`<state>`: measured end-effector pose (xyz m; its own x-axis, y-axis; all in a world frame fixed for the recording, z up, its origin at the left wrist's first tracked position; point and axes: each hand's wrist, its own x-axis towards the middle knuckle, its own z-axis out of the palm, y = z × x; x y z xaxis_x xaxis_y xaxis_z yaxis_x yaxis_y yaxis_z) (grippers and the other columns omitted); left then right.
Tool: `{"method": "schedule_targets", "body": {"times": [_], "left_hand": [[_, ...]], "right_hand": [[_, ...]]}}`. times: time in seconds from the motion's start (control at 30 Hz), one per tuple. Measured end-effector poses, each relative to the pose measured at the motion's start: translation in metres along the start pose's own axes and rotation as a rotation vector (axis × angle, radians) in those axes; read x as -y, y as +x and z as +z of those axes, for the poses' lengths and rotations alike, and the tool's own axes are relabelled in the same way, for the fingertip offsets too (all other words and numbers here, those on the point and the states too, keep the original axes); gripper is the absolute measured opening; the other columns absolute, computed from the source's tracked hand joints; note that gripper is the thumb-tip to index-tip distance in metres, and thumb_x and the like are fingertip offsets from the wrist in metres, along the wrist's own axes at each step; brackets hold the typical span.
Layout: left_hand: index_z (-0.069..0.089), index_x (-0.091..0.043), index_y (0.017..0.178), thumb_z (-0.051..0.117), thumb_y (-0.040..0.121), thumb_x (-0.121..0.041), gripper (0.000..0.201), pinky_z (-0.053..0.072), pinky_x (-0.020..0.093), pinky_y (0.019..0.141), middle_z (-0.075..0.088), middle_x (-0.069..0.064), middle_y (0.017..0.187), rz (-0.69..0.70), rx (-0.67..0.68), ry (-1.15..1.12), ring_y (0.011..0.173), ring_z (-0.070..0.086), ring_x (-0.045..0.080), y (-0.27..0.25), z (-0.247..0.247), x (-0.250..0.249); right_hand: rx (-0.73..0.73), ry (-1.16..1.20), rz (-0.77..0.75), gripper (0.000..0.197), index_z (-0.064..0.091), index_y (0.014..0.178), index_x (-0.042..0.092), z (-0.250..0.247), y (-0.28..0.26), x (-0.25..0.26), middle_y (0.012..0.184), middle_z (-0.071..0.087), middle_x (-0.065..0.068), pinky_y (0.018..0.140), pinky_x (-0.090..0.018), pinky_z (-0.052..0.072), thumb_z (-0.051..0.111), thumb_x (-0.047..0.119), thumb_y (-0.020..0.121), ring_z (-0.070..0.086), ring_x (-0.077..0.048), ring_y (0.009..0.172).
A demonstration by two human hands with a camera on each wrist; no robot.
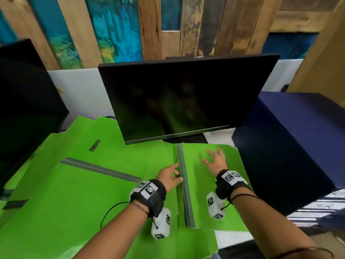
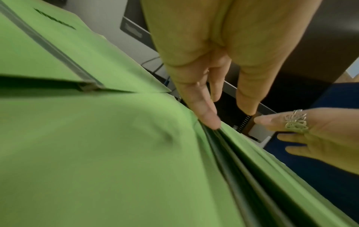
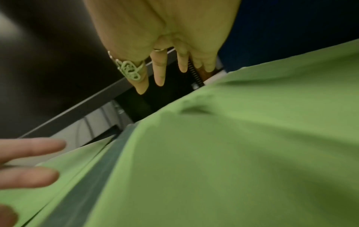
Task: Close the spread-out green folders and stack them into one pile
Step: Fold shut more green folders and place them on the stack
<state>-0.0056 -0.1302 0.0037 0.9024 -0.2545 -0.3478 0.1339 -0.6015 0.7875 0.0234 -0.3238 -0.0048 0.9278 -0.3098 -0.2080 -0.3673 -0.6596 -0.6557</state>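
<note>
Left hand fingers loosely on grey spine, right hand spread over lower-right green folder, probably steadying it for closing.

Left hand enters from top centre, fingers extended; one fingertip touches the grey spine of a green folder filling lower frame. Second folder at upper left. Right hand, ringed, fingers straight, at right edge.

Black marker-tagged wristbands, silver rings
</note>
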Motion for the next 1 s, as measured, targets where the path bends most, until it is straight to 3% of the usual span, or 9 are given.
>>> {"method": "schedule_targets", "body": {"times": [0.17, 0.23, 0.37, 0.5, 0.67, 0.73, 0.8, 0.9, 1.0], "left_hand": [[0.043, -0.018, 0.136, 0.067, 0.082, -0.019, 0.059, 0.035, 0.032, 0.108, 0.044, 0.010, 0.139, -0.019, -0.296, 0.273, 0.125, 0.045, 0.023, -0.016, -0.053, 0.040], [0.033, -0.021, 0.142, 0.069, 0.079, -0.032, 0.073, 0.024, 0.045, 0.116, 0.028, 0.012, 0.150, -0.184, -0.383, 0.449, 0.139, 0.025, 0.031, -0.023, -0.072, 0.063], [-0.010, -0.016, 0.148, 0.063, 0.062, -0.071, 0.126, 0.013, 0.068, 0.108, -0.018, 0.015, 0.156, -0.556, -0.234, 0.626, 0.144, -0.011, 0.039, -0.042, -0.082, 0.104], [-0.019, -0.027, 0.145, 0.055, 0.054, -0.083, 0.131, 0.008, 0.074, 0.104, -0.029, 0.007, 0.153, -0.547, -0.133, 0.708, 0.143, -0.018, 0.033, -0.058, -0.084, 0.130], [-0.021, -0.043, 0.141, 0.057, 0.054, -0.082, 0.123, 0.001, 0.077, 0.102, -0.031, 0.000, 0.152, -0.477, -0.010, 0.802, 0.144, -0.019, 0.029, -0.075, -0.096, 0.143], [-0.022, -0.045, 0.140, 0.061, 0.055, -0.077, 0.122, 0.000, 0.077, 0.102, -0.032, -0.001, 0.151, -0.444, 0.072, 0.854, 0.143, -0.021, 0.028, -0.084, -0.103, 0.147], [-0.022, -0.045, 0.139, 0.067, 0.058, -0.070, 0.123, 0.000, 0.076, 0.102, -0.032, 0.000, 0.152, -0.405, 0.160, 0.908, 0.143, -0.021, 0.028, -0.093, -0.113, 0.150], [-0.023, -0.044, 0.140, 0.076, 0.061, -0.054, 0.127, 0.002, 0.075, 0.104, -0.031, 0.000, 0.152, -0.374, 0.241, 0.964, 0.143, -0.020, 0.029, -0.102, -0.131, 0.157], [-0.019, -0.043, 0.141, 0.080, 0.059, -0.044, 0.129, 0.002, 0.073, 0.106, -0.028, -0.003, 0.153, -0.332, 0.228, 0.956, 0.144, -0.018, 0.027, -0.108, -0.145, 0.163]], "right_hand": [[0.111, -0.062, -0.290, 0.029, 0.061, 0.118, 0.014, 0.035, -0.017, 0.058, 0.136, 0.047, -0.009, 0.112, -0.032, 0.027, 0.057, 0.016, 0.090, 0.038, -0.024, 0.130], [0.244, -0.013, -0.305, 0.025, 0.066, 0.112, 0.010, 0.058, -0.023, 0.083, 0.126, 0.059, -0.009, 0.105, -0.030, 0.038, 0.053, 0.010, 0.090, 0.052, -0.024, 0.120], [0.469, 0.053, -0.114, 0.033, 0.059, 0.122, 0.004, 0.103, -0.029, 0.112, 0.128, 0.058, -0.014, 0.099, -0.027, 0.041, 0.050, 0.012, 0.091, 0.053, -0.027, 0.120], [0.513, 0.187, 0.126, 0.039, 0.049, 0.132, 0.003, 0.136, -0.020, 0.126, 0.127, 0.057, -0.017, 0.095, -0.034, 0.047, 0.044, 0.016, 0.095, 0.056, -0.030, 0.115], [0.580, 0.083, 0.099, 0.042, 0.043, 0.134, 0.008, 0.140, -0.015, 0.134, 0.091, 0.052, -0.006, 0.061, -0.021, 0.055, 0.048, 0.017, 0.094, 0.054, -0.019, 0.070], [0.471, -0.109, 0.094, 0.037, 0.047, 0.126, 0.013, 0.138, -0.012, 0.139, 0.111, 0.052, -0.017, 0.084, -0.029, 0.055, 0.053, 0.027, 0.092, 0.058, -0.027, 0.088], [0.355, -0.264, 0.043, 0.059, 0.038, 0.137, 0.005, 0.133, -0.011, 0.140, 0.142, 0.037, -0.019, 0.104, -0.034, 0.039, 0.054, 0.037, 0.090, 0.045, -0.032, 0.125], [0.269, -0.465, -0.095, 0.071, 0.034, 0.139, 0.008, 0.125, -0.010, 0.132, 0.144, 0.028, -0.016, 0.106, -0.036, 0.038, 0.062, 0.040, 0.083, 0.036, -0.029, 0.132], [0.298, -0.615, -0.054, 0.094, 0.026, 0.143, 0.008, 0.125, -0.010, 0.121, 0.148, 0.024, -0.015, 0.106, -0.042, 0.036, 0.065, 0.058, 0.073, 0.028, -0.031, 0.136]]}}
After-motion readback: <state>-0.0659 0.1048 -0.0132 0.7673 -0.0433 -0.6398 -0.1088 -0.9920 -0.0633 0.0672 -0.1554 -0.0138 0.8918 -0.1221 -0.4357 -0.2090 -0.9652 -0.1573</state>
